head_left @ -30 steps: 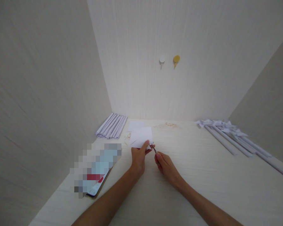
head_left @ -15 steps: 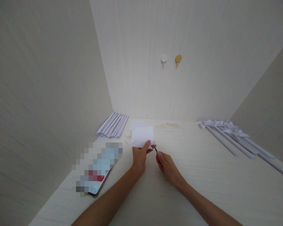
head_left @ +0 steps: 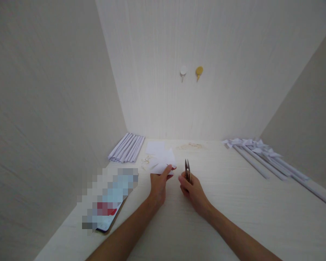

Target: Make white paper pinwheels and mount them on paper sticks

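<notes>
My left hand (head_left: 159,183) is closed on a sheet of white paper (head_left: 161,159), thumb on top and fingers underneath. Short slits show in the paper near its lower left and by my thumb. To the right of it, my right hand (head_left: 192,189) grips a pair of thread snips (head_left: 187,169). The two pointed blades stand apart and point away from me, clear of the paper. Just behind the held sheet lies another piece of white paper (head_left: 154,146), and small pale scraps (head_left: 146,159) lie at its left.
A bundle of folded white paper strips (head_left: 127,148) lies at the back left. Nearer on the left is a phone (head_left: 108,221), mostly blurred out. Rolled paper sticks with pointed paper tops (head_left: 258,156) lie at the right. Two hooks (head_left: 199,71) hang on the back wall.
My right hand has drawn the snips off the paper's right edge, and their blades have spread. The paper's right edge now shows a raised, cut part near my left thumb.
</notes>
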`<state>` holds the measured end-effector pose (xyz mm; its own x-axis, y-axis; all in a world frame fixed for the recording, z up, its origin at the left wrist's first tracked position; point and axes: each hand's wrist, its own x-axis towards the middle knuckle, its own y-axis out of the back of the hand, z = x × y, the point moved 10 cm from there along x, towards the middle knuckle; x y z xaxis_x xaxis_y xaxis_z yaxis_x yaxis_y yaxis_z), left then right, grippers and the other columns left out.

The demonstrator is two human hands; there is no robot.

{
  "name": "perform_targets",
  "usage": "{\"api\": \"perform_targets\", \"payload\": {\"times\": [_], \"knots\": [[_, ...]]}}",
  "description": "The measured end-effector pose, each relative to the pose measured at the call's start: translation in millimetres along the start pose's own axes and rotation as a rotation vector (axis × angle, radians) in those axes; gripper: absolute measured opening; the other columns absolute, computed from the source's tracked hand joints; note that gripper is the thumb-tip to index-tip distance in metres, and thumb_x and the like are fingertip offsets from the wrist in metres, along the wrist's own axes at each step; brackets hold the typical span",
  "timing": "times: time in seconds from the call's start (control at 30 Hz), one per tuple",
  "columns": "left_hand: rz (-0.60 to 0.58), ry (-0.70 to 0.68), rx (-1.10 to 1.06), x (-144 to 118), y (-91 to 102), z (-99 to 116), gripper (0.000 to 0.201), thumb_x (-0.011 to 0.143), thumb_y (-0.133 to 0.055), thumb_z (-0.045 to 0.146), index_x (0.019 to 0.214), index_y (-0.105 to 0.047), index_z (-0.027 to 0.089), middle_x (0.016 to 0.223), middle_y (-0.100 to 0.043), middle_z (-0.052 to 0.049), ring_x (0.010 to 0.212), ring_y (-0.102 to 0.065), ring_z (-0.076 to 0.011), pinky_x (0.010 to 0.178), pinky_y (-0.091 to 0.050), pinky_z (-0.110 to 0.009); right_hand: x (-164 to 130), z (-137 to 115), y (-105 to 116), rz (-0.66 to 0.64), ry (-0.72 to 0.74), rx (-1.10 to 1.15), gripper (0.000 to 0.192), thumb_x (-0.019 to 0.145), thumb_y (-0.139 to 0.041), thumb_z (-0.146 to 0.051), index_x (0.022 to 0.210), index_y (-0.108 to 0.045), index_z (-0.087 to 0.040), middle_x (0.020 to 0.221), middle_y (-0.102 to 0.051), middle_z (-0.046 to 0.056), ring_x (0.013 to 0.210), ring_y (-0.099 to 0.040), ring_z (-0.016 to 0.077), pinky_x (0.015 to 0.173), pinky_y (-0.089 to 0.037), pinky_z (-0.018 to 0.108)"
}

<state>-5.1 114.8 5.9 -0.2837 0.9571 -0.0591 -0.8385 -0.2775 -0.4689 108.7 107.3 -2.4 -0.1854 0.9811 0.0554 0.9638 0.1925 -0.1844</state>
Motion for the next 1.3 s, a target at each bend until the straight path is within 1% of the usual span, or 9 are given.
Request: {"api": "perform_targets", "payload": {"times": [0.13, 0.27, 0.43, 0.57, 0.8, 0.87, 0.97, 1.2, 1.3], "knots": [[-0.087, 0.016, 0.032, -6, -10.6, -5, 0.023, 0.053, -0.069, 0.023, 0.073, -0.062, 0.014, 0.071, -0.065, -0.003, 0.064, -0.059, -0.0133, 0.057, -0.048, -0.024, 0, -3, 9, 0.077, 0.028, -0.102, 0.029, 0.062, -0.062, -0.039, 0.073, -0.047, -0.017, 0.043, -0.028, -0.011, 0.036, -0.023, 0.004, 0.035, -0.017, 0.019], [-0.151, 0.049, 0.049, -9, -17.7, -12, 0.022, 0.052, -0.069, 0.023, 0.069, -0.063, 0.013, 0.072, -0.066, -0.005, 0.065, -0.06, -0.0153, 0.062, -0.049, -0.028, 0, -4, 12, 0.102, 0.03, -0.155, 0.031, 0.063, -0.06, -0.041, 0.055, -0.04, -0.017, 0.039, -0.03, -0.009, 0.036, -0.023, 0.004, 0.035, -0.015, 0.021], [-0.075, 0.092, -0.06, 6, -3.0, -10, 0.027, 0.054, -0.067, 0.03, 0.074, -0.063, 0.012, 0.069, -0.065, -0.005, 0.061, -0.059, -0.0143, 0.056, -0.048, -0.025, 0, -1, 14, 0.131, 0.01, -0.05, 0.036, 0.059, -0.063, -0.035, 0.05, -0.032, -0.019, 0.037, -0.029, -0.01, 0.034, -0.023, 0.0029, 0.034, -0.014, 0.02], [-0.162, 0.064, 0.012, 15, -3.4, -1, 0.025, 0.054, -0.067, 0.03, 0.07, -0.063, 0.011, 0.064, -0.064, -0.004, 0.056, -0.057, -0.0117, 0.051, -0.044, -0.021, 0, 1, 24, 0.221, -0.014, 0.097, 0.031, 0.055, -0.067, -0.032, 0.057, -0.039, -0.018, 0.039, -0.029, -0.011, 0.033, -0.022, 0.0021, 0.032, -0.013, 0.018], [-0.37, 0.202, 0.116, 2, -23.0, -26, 0.023, 0.05, -0.07, 0.024, 0.068, -0.065, 0.011, 0.068, -0.065, -0.007, 0.055, -0.055, -0.0115, 0.047, -0.04, -0.02, 2, -4, 41, 0.317, 0.049, 0.353, 0.031, 0.055, -0.068, -0.032, 0.062, -0.042, -0.018, 0.041, -0.025, -0.013, 0.031, -0.014, 0.0002, 0.03, -0.009, 0.017], [-0.35, 0.19, 0.128, -1, -23.6, -27, 0.021, 0.05, -0.07, 0.023, 0.068, -0.065, 0.012, 0.066, -0.065, -0.005, 0.053, -0.054, -0.0106, 0.044, -0.038, -0.019, 2, -5, 42, 0.319, 0.055, 0.373, 0.03, 0.056, -0.067, -0.033, 0.061, -0.042, -0.018, 0.04, -0.023, -0.013, 0.031, -0.014, 0.0005, 0.03, -0.009, 0.017], [-0.238, 0.141, 0.129, -1, -17.5, -20, 0.021, 0.049, -0.07, 0.024, 0.064, -0.064, 0.011, 0.06, -0.063, -0.004, 0.046, -0.049, -0.008, 0.039, -0.032, -0.017, 2, -6, 36, 0.274, 0.044, 0.321, 0.025, 0.059, -0.063, -0.036, 0.061, -0.048, -0.016, 0.039, -0.019, -0.013, 0.032, -0.012, 0.0014, 0.03, -0.008, 0.018], [-0.115, 0.08, 0.068, -1, -10.0, -14, 0.024, 0.046, -0.072, 0.027, 0.06, -0.062, 0.01, 0.055, -0.061, -0.003, 0.045, -0.048, -0.0086, 0.039, -0.033, -0.019, 3, -8, 21, 0.148, 0.077, -0.172, 0.015, 0.057, -0.063, -0.027, 0.06, -0.056, -0.014, 0.043, -0.028, -0.009, 0.04, -0.024, 0.0045, 0.038, -0.017, 0.02], [-0.098, 0.048, 0.104, 0, -7.7, -13, 0.022, 0.047, -0.071, 0.028, 0.056, -0.061, 0.01, 0.051, -0.059, -0.001, 0.042, -0.047, -0.0085, 0.04, -0.034, -0.02, 2, -11, 15, 0.106, 0.088, -0.266, 0.014, 0.057, -0.063, -0.027, 0.057, -0.056, -0.015, 0.042, -0.026, -0.009, 0.041, -0.023, 0.0049, 0.04, -0.017, 0.021]]}}
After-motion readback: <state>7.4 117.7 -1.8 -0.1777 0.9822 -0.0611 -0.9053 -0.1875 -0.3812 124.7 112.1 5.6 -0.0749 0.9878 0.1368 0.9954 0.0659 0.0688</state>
